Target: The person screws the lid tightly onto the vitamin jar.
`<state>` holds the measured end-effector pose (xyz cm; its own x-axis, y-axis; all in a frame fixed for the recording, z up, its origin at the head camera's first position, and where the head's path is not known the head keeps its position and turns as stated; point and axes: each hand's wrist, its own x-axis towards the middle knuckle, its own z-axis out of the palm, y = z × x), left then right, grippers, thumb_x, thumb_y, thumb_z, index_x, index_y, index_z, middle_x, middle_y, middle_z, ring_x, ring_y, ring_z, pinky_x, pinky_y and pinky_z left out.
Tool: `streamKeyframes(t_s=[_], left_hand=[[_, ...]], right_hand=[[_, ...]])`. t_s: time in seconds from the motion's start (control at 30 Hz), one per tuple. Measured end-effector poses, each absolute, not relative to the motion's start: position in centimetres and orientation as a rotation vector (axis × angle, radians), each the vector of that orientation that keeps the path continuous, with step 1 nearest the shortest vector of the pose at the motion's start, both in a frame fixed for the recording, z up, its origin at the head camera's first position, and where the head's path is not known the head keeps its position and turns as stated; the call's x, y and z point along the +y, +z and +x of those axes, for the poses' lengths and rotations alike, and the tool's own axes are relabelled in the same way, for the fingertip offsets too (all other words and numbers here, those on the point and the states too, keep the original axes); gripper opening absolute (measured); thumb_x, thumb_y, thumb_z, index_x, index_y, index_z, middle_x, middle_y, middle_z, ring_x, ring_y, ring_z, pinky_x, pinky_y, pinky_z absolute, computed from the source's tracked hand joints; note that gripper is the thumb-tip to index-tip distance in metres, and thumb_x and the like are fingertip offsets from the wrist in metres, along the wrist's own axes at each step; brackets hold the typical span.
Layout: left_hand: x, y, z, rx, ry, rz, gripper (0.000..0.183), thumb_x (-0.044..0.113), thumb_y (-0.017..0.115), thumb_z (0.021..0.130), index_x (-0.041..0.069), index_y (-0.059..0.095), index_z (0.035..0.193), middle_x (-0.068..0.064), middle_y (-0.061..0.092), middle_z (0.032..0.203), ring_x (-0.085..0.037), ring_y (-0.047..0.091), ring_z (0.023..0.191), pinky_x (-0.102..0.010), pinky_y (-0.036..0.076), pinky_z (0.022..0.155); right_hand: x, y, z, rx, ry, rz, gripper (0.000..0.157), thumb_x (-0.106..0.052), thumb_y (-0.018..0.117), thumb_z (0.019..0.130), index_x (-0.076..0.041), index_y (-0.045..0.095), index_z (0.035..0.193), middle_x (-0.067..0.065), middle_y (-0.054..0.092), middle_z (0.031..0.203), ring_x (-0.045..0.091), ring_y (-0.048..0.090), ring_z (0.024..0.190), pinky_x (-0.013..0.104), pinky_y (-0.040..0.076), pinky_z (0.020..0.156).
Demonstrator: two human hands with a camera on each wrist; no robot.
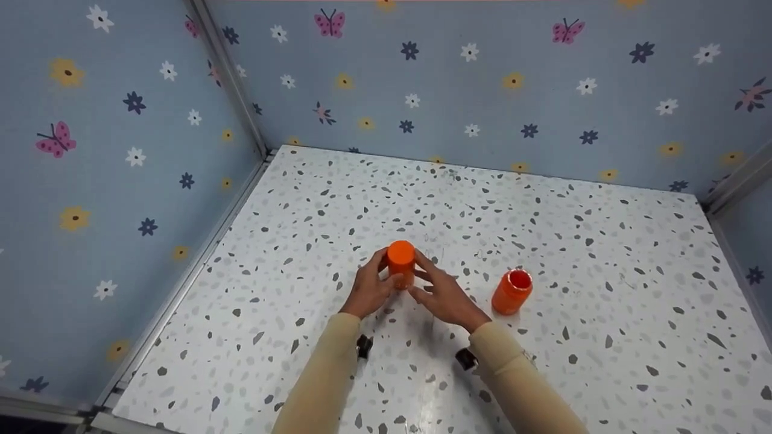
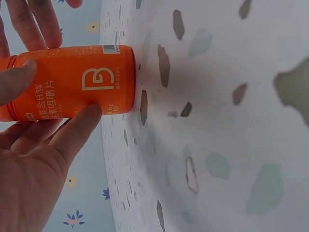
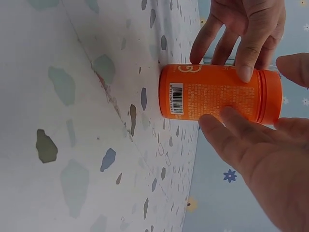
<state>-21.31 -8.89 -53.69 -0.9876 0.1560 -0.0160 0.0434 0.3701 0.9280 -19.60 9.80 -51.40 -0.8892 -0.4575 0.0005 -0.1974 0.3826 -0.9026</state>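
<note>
An orange supplement bottle (image 1: 401, 274) with its cap on stands upright on the speckled tabletop between the two hands. White print and a barcode show on its wall in both wrist views. My left hand (image 1: 369, 290) holds it from the left, thumb on the near side and fingers round the far side. On the right, my right hand (image 1: 445, 296) touches the bottle with fairly straight fingers; its thumb (image 3: 294, 69) stands apart from the cap in the right wrist view. A second orange bottle (image 1: 511, 296), uncapped with a red inside, stands to the right of my right hand.
The white speckled tabletop (image 1: 289, 229) meets blue patterned panels at the back (image 1: 434, 78) and on the left (image 1: 102, 181). Metal framing (image 1: 187, 277) runs along the left edge. Black wrist devices (image 1: 363, 347) sit under both sleeves.
</note>
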Motion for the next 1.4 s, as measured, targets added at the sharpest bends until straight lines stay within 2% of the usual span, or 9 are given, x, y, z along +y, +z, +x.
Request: streamKeyframes(t_s=[0.13,0.23,0.4,0.57,0.8,1.17,1.4], left_hand=[[-8.9,-54.1,-20.3,2.49,1.706,0.113,0.085,0.015,0.076,0.09,0.004,0.023,0.157,-0.015,0.032,0.158,-0.032,0.037,0.142,-0.045,0.038,0.11],[-9.0,-54.5,-19.3,2.465,1.702,0.012,0.088,0.016,0.077,0.089,0.003,0.022,0.156,-0.018,0.03,0.158,-0.033,0.036,0.142,-0.043,0.042,0.107],[-8.9,-54.8,-17.6,2.494,1.637,-0.064,0.064,0.017,0.076,0.09,0.002,0.038,0.14,-0.017,0.044,0.142,-0.031,0.047,0.132,-0.043,0.044,0.105],[-8.4,-54.7,-16.6,2.502,1.587,0.111,0.043,0.018,0.073,0.093,0.003,0.052,0.127,-0.014,0.057,0.125,-0.027,0.057,0.117,-0.041,0.049,0.1],[-7.2,-54.8,-16.7,2.445,1.622,0.418,0.039,0.008,0.069,0.095,-0.005,0.058,0.129,-0.019,0.06,0.129,-0.03,0.059,0.12,-0.042,0.048,0.101],[-4.5,-54.7,-18.2,2.386,1.588,0.498,0.045,0.014,0.07,0.094,-0.003,0.057,0.134,-0.016,0.059,0.135,-0.029,0.057,0.124,-0.04,0.047,0.102],[-2.4,-54.5,-19.3,2.335,1.564,0.538,0.05,0.016,0.071,0.094,0.001,0.056,0.139,-0.012,0.057,0.139,-0.028,0.056,0.126,-0.039,0.047,0.103]], right_hand=[[10.2,-51.7,-19.2,2.361,-1.493,-0.56,0.079,-0.015,0.061,0.1,-0.009,0.011,0.161,0.017,0.024,0.162,0.035,0.04,0.14,0.053,0.039,0.108],[10.6,-51.8,-18.7,2.335,-1.472,-0.518,0.079,-0.02,0.062,0.1,-0.01,0.012,0.161,0.016,0.022,0.162,0.034,0.038,0.141,0.053,0.037,0.109],[11.6,-51.5,-18.0,2.348,-1.427,-0.462,0.077,-0.024,0.064,0.099,-0.014,0.018,0.161,0.015,0.03,0.16,0.034,0.04,0.14,0.054,0.037,0.109],[12.7,-51.1,-17.1,2.41,-1.38,-0.425,0.075,-0.025,0.066,0.098,-0.013,0.023,0.159,0.016,0.039,0.155,0.034,0.043,0.138,0.053,0.04,0.107],[13.6,-50.3,-15.4,2.512,-1.325,-0.382,0.071,-0.02,0.068,0.096,-0.007,0.032,0.156,0.019,0.047,0.148,0.038,0.05,0.131,0.054,0.043,0.104],[15.9,-49.9,-12.0,2.606,-1.307,-0.303,0.063,-0.016,0.074,0.091,0.001,0.048,0.145,0.019,0.052,0.144,0.035,0.055,0.125,0.054,0.044,0.103],[17.4,-50.0,-10.2,2.659,-1.286,-0.217,0.061,-0.013,0.074,0.09,0.004,0.049,0.143,0.021,0.054,0.141,0.036,0.057,0.122,0.054,0.046,0.1]])
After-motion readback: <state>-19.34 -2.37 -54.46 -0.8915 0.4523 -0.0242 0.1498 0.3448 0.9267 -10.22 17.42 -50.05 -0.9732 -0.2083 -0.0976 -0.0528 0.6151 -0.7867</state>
